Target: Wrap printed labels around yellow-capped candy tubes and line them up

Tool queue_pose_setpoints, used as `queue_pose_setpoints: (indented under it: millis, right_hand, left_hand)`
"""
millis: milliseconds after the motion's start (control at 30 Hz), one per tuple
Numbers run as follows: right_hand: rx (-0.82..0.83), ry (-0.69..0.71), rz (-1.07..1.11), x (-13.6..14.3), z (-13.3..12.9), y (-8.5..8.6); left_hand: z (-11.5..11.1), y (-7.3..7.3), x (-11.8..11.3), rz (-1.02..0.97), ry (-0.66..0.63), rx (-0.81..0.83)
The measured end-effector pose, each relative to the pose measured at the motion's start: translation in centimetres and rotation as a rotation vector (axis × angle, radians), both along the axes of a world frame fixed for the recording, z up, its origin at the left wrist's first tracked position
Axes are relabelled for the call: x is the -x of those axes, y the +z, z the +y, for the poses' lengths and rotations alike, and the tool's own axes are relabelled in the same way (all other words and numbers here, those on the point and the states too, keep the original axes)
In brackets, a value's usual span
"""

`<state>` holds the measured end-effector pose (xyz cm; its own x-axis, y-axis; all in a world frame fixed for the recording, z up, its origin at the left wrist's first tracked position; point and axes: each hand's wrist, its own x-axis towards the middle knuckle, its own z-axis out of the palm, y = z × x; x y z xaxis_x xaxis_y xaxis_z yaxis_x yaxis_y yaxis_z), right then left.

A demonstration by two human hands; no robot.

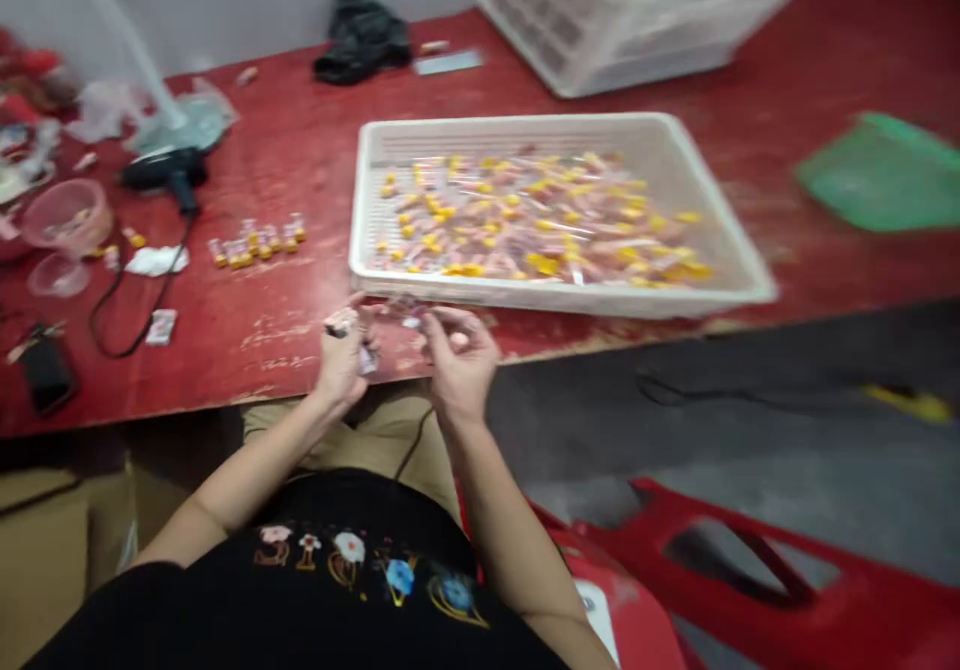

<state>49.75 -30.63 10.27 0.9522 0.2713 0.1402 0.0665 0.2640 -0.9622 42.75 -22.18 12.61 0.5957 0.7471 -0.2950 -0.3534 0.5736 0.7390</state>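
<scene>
Holding a small blurred piece (pixel 367 358) by the near side of the white tray (pixel 555 296), my left hand (pixel 342 355) curls around it; my right hand (pixel 463 355) bends its fingers inward, pinching what, if anything, I cannot tell. Yellow-ended pieces (pixel 517 215) lie inside the tray.

Red bench (pixel 300 165) in front of me, scuffed along my edge. Shallow white tray (pixel 562 296) sits mid-bench; white plastic crate (pixel 667 40) behind it, toward my right. Green sheet-like item (pixel 885 178) far right, blurred. Crumpled black plastic bag (pixel 364 38) at the back. On my left: a cluster of small yellow-ended pieces (pixel 259 242), black hair-dryer-like tool (pixel 165 170) with cable, white tissue (pixel 157 261), pink bowl (pixel 67 215), dark phone-like object (pixel 46 370).
</scene>
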Motion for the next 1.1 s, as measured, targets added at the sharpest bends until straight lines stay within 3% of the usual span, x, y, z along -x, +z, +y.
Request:
queue_pose_setpoints:
  millis: [267, 400, 533, 667, 833, 1100]
  right_hand:
    - [0.147, 0.219, -0.028, 4.6, 5.5, -0.8]
    - [0.125, 0.485, 0.017, 3.9, 7.5, -1.5]
    - [0.226, 0.604, -0.184, 3.1, 6.7, -1.4]
    - [0.279, 0.586, -0.466, 2.7, 5.3, -1.3]
    - [0.331, 0.447, -0.813, 1.8, 4.3, -0.8]
    - [0.302, 0.338, -0.820, 1.0, 1.2, -0.8]
  left_hand:
    - [2.6, -0.3, 4.0, -0.059, 0.293, 0.093]
    - [6.0, -1.2, 4.8, 0.019, 0.383, 0.230]
    - [8.4, -1.7, 5.5, 0.032, 0.433, 0.285]
    - [8.3, -1.8, 5.4, 0.037, 0.432, 0.282]
    - [6.7, -2.5, 4.5, 0.056, 0.336, 0.242]
    - [4.2, -2.2, 3.2, 0.117, 0.239, 0.217]
